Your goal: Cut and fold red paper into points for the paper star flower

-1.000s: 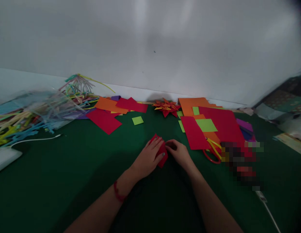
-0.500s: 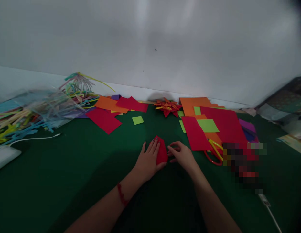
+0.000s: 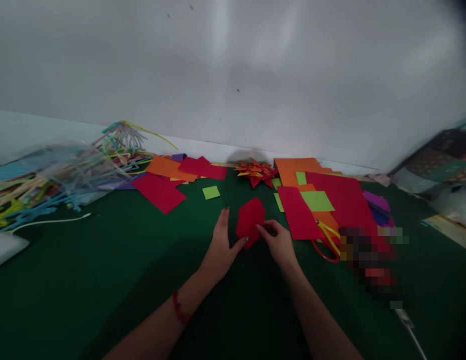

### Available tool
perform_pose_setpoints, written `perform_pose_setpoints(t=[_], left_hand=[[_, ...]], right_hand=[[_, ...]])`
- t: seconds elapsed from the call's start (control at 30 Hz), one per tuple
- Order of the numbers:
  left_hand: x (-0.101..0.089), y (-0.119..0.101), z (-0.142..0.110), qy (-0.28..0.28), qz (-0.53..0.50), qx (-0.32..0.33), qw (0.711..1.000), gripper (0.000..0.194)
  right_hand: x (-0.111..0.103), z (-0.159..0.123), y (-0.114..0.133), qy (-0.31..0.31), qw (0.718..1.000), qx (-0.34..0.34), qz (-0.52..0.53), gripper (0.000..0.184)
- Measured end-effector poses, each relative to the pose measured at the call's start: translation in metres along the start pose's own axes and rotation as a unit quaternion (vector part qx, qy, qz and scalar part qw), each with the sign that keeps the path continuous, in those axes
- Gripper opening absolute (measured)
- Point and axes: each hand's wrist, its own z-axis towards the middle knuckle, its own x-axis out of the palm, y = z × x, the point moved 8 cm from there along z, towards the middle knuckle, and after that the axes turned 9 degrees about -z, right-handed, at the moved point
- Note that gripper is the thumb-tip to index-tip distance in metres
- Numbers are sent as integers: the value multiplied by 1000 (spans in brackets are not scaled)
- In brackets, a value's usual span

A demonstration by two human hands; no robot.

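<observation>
A folded piece of red paper (image 3: 251, 222) with a pointed top stands tilted up between my hands over the green table (image 3: 150, 295). My right hand (image 3: 280, 242) pinches its right edge between thumb and fingers. On the other side my left hand (image 3: 221, 245) is open, its fingers raised and apart from the paper; the thumb tip is at the paper's lower left edge. Farther back sits a red and orange folded-paper flower (image 3: 256, 172). A small lime-green paper square (image 3: 210, 192) lies to its left.
Red, orange and green paper sheets (image 3: 341, 200) overlap at the right, beside yellow- and red-handled scissors (image 3: 326, 240). Pipe cleaners (image 3: 41, 190) and clear plastic fill the left. More red paper (image 3: 159, 192) lies back left. A white wall (image 3: 233, 65) rises behind. A white cable (image 3: 415, 335) runs at lower right.
My left hand has come off the red paper's face, fingers now lifted to the left. My right hand has taken the paper's right edge, and the paper is lifted and turned.
</observation>
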Motion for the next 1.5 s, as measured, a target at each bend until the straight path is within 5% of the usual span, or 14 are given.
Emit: perform_pose_setpoints(t=[0.13,0.23,0.43,0.6,0.93,1.1,1.5], left_hand=[[18,22,2,73,-273,-138,949,48],[22,23,0,90,-337,-182,920,27],[11,21,1,53,-356,-188,914,25],[10,24,1,42,-357,-192,913,26],[9,23,2,34,-368,-196,908,25],[-1,19,4,7,-314,-162,936,26],[8,9,3,59,-327,-121,935,13]], right_hand=[[-3,-1,4,-9,998,8,62,25],[3,-4,9,11,995,4,97,25],[15,-9,9,36,982,64,176,37],[33,-16,22,116,986,-17,115,30],[29,-14,21,90,989,-35,114,28],[35,-15,18,100,987,-10,129,32],[36,-18,13,79,982,34,170,27]])
